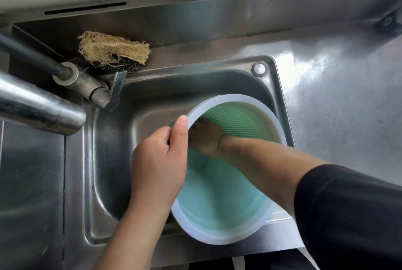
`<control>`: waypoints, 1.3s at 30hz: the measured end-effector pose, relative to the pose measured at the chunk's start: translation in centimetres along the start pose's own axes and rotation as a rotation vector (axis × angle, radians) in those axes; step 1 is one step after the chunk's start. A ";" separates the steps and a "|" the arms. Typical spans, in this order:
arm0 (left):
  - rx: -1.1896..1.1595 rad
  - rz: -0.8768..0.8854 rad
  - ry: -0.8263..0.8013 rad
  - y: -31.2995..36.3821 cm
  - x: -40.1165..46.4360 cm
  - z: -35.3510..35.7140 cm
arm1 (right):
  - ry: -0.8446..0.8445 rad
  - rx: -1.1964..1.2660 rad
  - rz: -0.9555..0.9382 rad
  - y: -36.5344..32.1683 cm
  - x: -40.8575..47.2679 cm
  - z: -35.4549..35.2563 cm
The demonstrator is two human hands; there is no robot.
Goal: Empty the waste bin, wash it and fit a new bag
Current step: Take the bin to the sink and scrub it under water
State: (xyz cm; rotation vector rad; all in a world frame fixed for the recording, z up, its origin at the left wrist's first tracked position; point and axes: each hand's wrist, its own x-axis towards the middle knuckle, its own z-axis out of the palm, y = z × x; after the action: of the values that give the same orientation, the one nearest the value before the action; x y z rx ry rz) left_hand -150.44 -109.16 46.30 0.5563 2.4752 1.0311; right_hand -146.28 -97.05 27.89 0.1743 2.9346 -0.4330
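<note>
The person is showing two bare hands, with no gloves, rings or watch visible. The left hand (159,161) is leading into a forearm that is bare all the way to the bottom edge of the view, with no sleeve appearing on it. The right hand (206,139) is partly hidden, and its forearm is uncovered from the wrist up to a black sleeve (348,211). That sleeve is looking plain, fitting closely, carrying no visible print or markings, and ending in a smooth, rounded cuff edge partway along the forearm. The thumbnail on the left hand is appearing short and unpainted.
</note>
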 end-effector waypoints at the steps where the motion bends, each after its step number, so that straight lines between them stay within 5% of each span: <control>1: -0.001 -0.019 0.006 -0.2 0.1 -0.2 | -0.076 -0.032 0.068 -0.3 0.2 1.1; 6: -0.008 -0.153 0.049 -1.8 0.1 -1.6 | -0.214 0.105 0.492 -3.2 0.0 4.1; 16: -0.070 -0.174 0.067 -2.0 -0.6 -1.9 | -0.401 0.624 0.778 -7.4 0.3 4.8; 22: -0.105 -0.192 0.079 -2.9 -0.1 -2.2 | -0.458 0.723 0.706 -9.4 2.8 3.5; 27: -0.112 -0.200 0.064 -2.9 0.2 -2.0 | -0.219 0.750 0.555 -9.6 3.1 2.4; 31: -0.091 -0.224 0.073 -2.6 0.1 -1.9 | -0.082 0.513 0.301 -8.4 3.2 2.9; 39: -0.057 -0.178 0.079 -3.4 -0.6 -2.1 | -0.123 -0.078 -0.102 -2.0 3.0 2.9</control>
State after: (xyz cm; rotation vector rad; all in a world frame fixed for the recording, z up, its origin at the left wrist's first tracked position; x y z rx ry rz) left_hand -151.63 -112.85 45.30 0.2764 2.5012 1.0672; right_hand -149.07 -99.51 25.11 -0.0127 2.8416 -0.3296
